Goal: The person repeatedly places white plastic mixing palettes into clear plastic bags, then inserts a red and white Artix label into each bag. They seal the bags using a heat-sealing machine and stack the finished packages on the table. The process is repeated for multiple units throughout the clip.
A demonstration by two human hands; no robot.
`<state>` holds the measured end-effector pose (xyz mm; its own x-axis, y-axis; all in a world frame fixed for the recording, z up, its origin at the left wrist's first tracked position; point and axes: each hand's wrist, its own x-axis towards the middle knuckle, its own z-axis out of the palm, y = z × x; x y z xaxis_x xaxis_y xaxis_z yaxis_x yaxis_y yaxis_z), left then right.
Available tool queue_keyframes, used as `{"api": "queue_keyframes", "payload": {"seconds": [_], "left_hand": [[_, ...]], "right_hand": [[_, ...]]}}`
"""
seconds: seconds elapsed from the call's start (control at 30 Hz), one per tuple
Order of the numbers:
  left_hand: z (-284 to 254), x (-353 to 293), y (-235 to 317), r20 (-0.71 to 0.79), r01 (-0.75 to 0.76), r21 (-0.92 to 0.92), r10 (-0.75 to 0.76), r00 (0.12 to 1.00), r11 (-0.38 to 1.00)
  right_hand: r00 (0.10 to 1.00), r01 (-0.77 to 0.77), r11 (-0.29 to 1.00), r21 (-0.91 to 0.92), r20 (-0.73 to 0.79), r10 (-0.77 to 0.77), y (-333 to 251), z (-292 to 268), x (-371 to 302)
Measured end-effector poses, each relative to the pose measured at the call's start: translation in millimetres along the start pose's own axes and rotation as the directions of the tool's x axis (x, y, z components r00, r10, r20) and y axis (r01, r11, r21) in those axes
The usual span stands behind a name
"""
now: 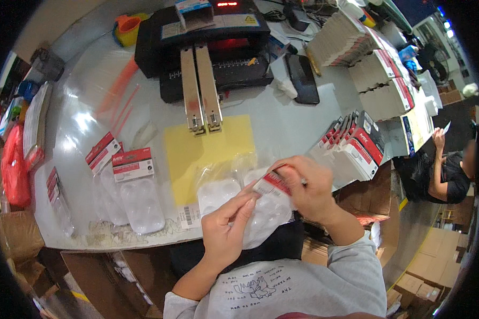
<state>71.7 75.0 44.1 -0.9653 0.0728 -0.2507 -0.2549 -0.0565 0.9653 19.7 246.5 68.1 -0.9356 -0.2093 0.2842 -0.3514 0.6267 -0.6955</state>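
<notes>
Head view: we hold a red-and-white header card [274, 184] with both hands.
Our left hand [224, 229] pinches its left end and our right hand [310, 185] grips its right end, perhaps to keep it straight over the bag's top. The bagged white tray [269, 215] hangs under the card, by the front edge of the table [290, 130]. Folded cards [356, 149] stand to our right, maybe for easy reach; carded bags [141, 206] lie to our left.

red-white card [273, 184], white tray [269, 217], yellow sheet [205, 149]
</notes>
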Motion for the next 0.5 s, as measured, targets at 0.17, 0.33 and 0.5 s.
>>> {"api": "queue_keyframes", "payload": {"seconds": [0.17, 0.33, 0.5], "left_hand": [[0, 0, 0, -0.051, 0.006, 0.087, -0.001, 0.999, 0.996], [1, -2, -2, -0.086, -0.071, -0.012, 0.070, 0.994, 0.997], [2, -8, -4, -0.048, -0.009, 0.029, 0.010, 0.999, 1.000]], "right_hand": [[0.985, 0.167, 0.985, 0.052, 0.044, -0.169, 2, -5, 2], [0.982, 0.167, 0.978, 0.125, 0.065, -0.176, 0, -4, -11], [0.995, -0.026, 0.971, 0.238, 0.104, 0.001, 1, -6, -16]]}}
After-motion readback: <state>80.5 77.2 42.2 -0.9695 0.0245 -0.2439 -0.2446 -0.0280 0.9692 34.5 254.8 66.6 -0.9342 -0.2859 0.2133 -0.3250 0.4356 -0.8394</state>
